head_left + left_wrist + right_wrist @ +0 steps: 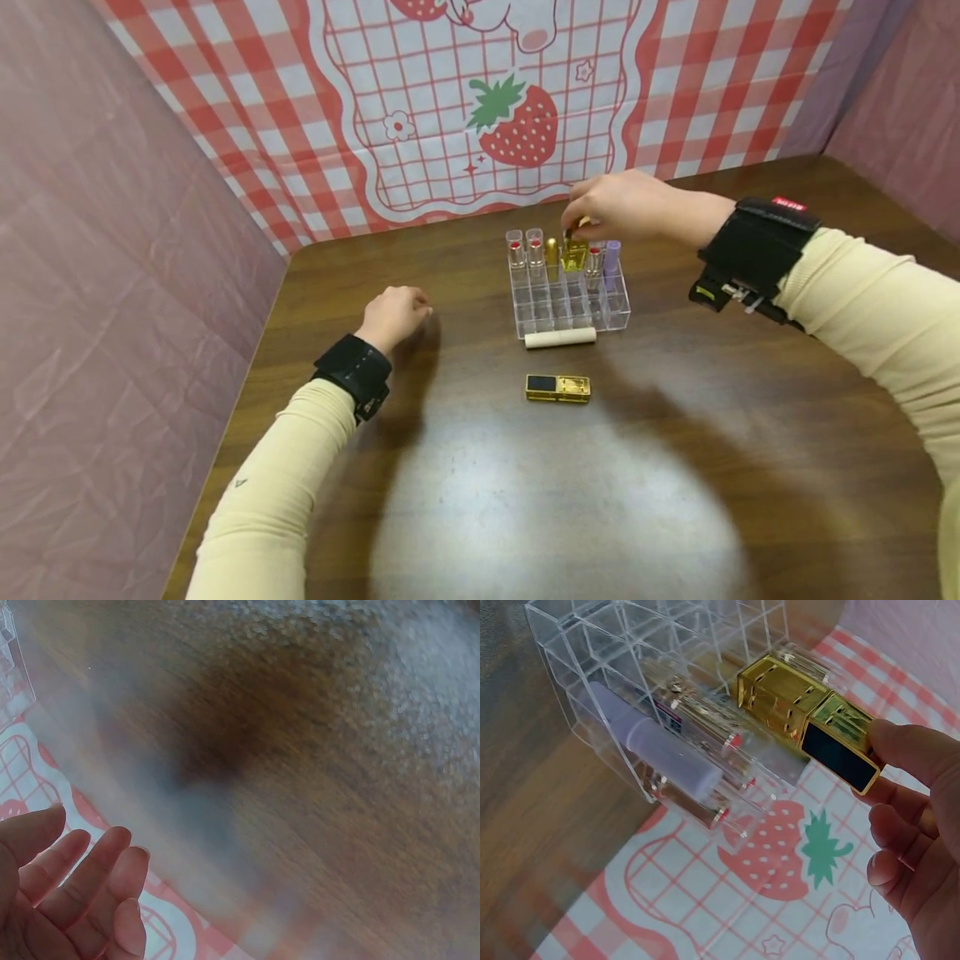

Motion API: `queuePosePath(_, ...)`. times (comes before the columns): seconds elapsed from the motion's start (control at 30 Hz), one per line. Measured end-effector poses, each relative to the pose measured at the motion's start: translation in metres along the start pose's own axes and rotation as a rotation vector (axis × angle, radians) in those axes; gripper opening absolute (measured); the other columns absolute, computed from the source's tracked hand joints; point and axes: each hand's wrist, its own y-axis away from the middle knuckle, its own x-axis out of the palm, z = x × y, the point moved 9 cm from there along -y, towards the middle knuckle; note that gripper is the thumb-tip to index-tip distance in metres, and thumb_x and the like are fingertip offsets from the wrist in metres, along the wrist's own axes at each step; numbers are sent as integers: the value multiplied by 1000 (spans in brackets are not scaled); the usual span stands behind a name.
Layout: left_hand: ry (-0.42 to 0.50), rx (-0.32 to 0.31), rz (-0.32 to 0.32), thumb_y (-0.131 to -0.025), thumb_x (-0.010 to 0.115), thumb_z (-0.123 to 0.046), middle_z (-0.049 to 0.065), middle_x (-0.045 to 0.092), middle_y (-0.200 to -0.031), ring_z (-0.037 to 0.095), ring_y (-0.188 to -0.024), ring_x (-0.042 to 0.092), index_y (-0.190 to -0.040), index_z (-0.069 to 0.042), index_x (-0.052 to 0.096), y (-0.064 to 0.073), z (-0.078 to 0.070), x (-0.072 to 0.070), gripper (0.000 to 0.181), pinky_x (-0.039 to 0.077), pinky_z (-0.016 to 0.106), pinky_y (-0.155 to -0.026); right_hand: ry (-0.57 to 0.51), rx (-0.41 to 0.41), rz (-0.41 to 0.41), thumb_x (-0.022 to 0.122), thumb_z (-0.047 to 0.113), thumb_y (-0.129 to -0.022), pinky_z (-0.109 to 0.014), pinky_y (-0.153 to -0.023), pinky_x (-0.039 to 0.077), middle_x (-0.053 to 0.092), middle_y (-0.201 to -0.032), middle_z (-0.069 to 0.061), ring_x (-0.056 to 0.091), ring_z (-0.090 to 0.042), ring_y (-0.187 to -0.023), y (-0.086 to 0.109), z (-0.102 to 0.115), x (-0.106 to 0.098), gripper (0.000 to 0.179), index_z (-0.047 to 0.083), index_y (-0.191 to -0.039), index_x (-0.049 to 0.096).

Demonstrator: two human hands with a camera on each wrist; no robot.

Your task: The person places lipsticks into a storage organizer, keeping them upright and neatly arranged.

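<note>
In the head view my right hand [621,205] is over the back row of a clear compartment organizer [534,317]. Thumb and fingertips pinch one end of a gold rectangular lipstick tube [780,694] with a black panel. Its other end is at the back-row compartments; I cannot tell if it is inside one. Beside it stand a slim gold tube [552,250], several clear-capped lipsticks [535,252] and a lilac tube [667,757]. My left hand [393,317] rests at the table's left, fingers loosely bent, holding nothing.
A cream cylinder [560,338] lies along the organizer's front edge. Nearer me, a second gold rectangular tube [558,388] lies on the brown wooden table [465,475]. Behind the table hangs a red-and-white checked cloth [255,108] with a strawberry print.
</note>
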Motion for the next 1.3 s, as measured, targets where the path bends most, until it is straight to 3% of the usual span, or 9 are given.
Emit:
queuePosePath(0.33,10,-2,-2,-88,59,-25,7,68,-104,28,-99,62,-108,-11,66,-1,0,3,26,48,46,-77,65,-37,18,69,11,-79,-37,-56,48,58,-81,-4,57,-18,-70,-5,3,21,14,11,-92,70)
queuePosePath(1.0,23,1,12,-89,58,-25,6,68,-102,26,-95,63,-108,-10,66,-5,1,10,26,49,44,-76,120,-12,-73,71,7,-78,-34,-57,43,51,-77,-8,48,-21,-69,-4,5,34,10,6,-88,71)
queuePosePath(1.3,26,7,17,-88,59,-25,7,68,-101,26,-95,63,-107,-10,67,-8,1,10,26,49,44,-76,119,23,-87,71,4,-77,-37,-64,48,55,-79,-11,55,-25,-74,-5,5,43,5,2,-82,70)
